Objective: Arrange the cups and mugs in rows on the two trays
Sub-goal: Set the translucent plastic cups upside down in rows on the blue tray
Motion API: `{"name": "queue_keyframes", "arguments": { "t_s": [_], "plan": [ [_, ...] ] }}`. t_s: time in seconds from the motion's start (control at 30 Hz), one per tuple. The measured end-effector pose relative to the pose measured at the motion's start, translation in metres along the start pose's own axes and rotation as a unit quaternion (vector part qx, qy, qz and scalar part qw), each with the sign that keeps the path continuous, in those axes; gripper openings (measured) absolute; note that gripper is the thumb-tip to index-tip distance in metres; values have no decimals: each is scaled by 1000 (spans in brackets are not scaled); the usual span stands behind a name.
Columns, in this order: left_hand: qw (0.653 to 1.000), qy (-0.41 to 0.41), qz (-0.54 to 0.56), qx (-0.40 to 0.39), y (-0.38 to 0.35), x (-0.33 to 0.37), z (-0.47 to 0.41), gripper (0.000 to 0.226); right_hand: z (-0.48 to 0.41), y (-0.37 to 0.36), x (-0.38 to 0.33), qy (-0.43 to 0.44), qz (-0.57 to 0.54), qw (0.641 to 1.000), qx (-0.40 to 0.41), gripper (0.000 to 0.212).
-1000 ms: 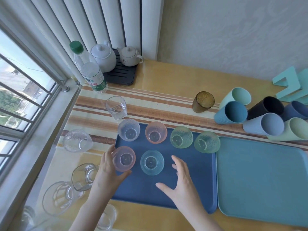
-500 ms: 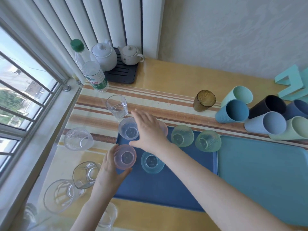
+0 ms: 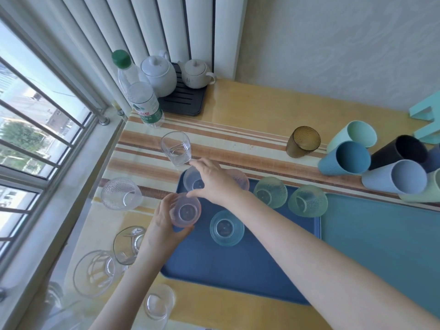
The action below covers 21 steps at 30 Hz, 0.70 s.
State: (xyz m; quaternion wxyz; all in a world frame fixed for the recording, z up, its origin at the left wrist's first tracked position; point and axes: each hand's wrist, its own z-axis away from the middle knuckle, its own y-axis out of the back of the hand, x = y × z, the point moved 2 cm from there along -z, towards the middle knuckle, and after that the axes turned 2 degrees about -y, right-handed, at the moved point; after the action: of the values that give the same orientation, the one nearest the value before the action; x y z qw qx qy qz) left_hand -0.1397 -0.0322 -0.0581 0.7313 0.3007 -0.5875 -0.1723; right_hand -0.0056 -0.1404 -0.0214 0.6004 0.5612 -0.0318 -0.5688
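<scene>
**Yellow wooden table** point(image 3: 262, 108), seen from above. A striped cloth runner point(image 3: 238, 144) crosses it from the left edge to the right edge. Toward the front edge lie a dark blue tray point(image 3: 226, 270) and, just beside it on the right, a teal tray point(image 3: 381, 234). A black slatted tray point(image 3: 183, 103) fills the far left corner, and a water bottle point(image 3: 142, 101) stands beside it. On the runner are a clear square glass point(image 3: 176, 147), an amber tumbler point(image 3: 302, 141) and, at the right edge, a heap of opaque cups point(image 3: 345, 158) lying on their sides. Clear glasses point(image 3: 95, 272) line the left edge.
</scene>
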Motion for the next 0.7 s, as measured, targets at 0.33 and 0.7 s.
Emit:
{"name": "queue_keyframes", "arguments": {
  "t_s": [0.33,0.7],
  "plan": [
    [1000,3,-4,3,-1,-2,-2,74,-8,8,-4,17,88,985,-144,95],
    [1000,-4,6,-15,-4,8,-41,78,72,81,-6,32,-57,982,176,81]
  ]
}}
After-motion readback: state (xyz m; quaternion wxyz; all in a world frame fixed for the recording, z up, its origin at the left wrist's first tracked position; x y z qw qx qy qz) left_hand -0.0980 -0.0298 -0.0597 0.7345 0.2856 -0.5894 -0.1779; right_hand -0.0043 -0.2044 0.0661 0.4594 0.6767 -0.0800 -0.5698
